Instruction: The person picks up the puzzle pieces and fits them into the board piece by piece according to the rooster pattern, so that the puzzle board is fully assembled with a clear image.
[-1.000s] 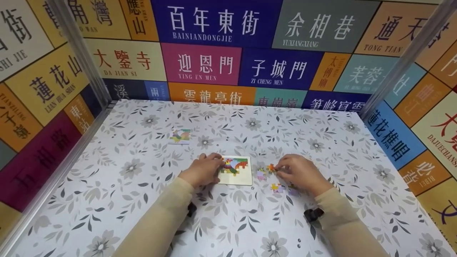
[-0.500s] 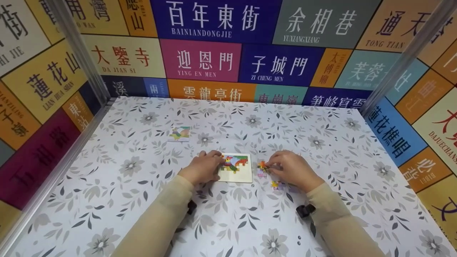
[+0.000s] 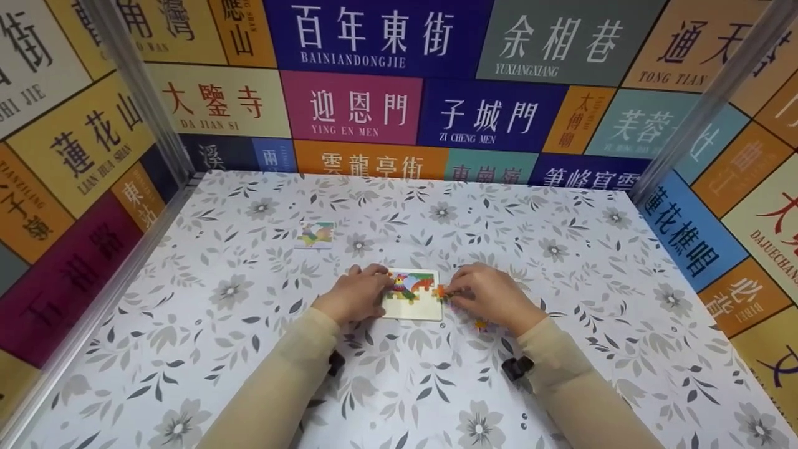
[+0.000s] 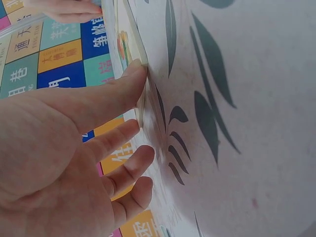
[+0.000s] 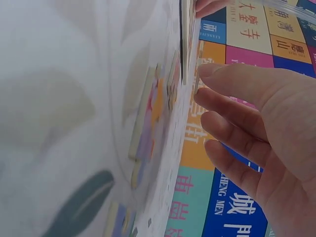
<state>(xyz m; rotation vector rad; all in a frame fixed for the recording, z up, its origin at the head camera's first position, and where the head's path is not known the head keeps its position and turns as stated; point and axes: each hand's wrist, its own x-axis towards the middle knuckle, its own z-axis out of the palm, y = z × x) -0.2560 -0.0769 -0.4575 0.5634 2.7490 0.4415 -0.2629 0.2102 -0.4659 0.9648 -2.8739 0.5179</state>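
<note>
A small puzzle board (image 3: 406,310) lies on the table, its upper part filled with a colourful parrot-like picture and its lower part bare cream. My left hand (image 3: 355,293) grips the board's left side; in the left wrist view the thumb (image 4: 131,81) and index finger meet its edge. At the board's right edge my right hand (image 3: 495,299) pinches an orange and green puzzle piece (image 3: 441,292) between thumb and forefinger. Seen from the right wrist, that piece (image 5: 198,84) is a thin edge at the fingertips. Loose puzzle pieces (image 3: 480,325) lie under the right hand, partly hidden.
Farther back on the left lies a small square (image 3: 317,234) of joined puzzle picture. A white tablecloth (image 3: 249,362) with grey flowers and leaves covers the table. Walls of coloured, lettered panels (image 3: 349,106) enclose the back and sides.
My right hand has moved left with the orange piece, from above the loose pieces to the board's right edge. The left hand stays on the board.
</note>
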